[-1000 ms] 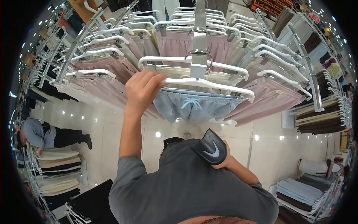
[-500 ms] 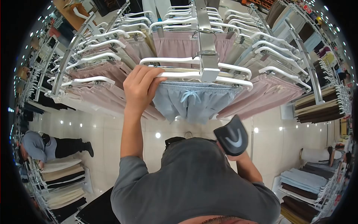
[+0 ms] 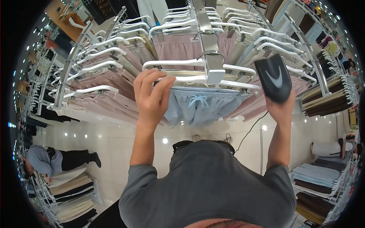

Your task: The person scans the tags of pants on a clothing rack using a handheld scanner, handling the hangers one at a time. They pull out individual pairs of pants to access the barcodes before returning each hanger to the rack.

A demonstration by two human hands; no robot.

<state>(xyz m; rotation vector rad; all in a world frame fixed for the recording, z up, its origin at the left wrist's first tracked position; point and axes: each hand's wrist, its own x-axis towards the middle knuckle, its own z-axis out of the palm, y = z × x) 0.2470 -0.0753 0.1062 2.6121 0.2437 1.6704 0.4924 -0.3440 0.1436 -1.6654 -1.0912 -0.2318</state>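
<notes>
Light blue shorts (image 3: 205, 106) with a drawstring bow hang from the front white hanger (image 3: 190, 79) at the end of a metal rail (image 3: 210, 53). My left hand (image 3: 152, 98) is at the left end of that hanger, fingers bent and apart; contact with the hanger is hard to tell. In my right hand (image 3: 282, 108) is a black handheld device (image 3: 274, 78) with a grey curved mark, raised in front of the hangers right of the shorts. A thin cable trails down from it. Pink shorts (image 3: 176, 49) hang farther back on the rail.
Side rails (image 3: 74, 60) hold more pink and beige garments on white hangers. A person (image 3: 45, 159) leans over folded clothes (image 3: 72, 182) at the left. Another person (image 3: 327, 148) is at the right by folded stacks (image 3: 317, 173). Tiled floor (image 3: 114, 140) lies below the racks.
The right hand has lifted the black device up and to the right, from beside the body to the hangers. My left hand has loosened from the front hanger and shifted slightly right, its fingers spreading.
</notes>
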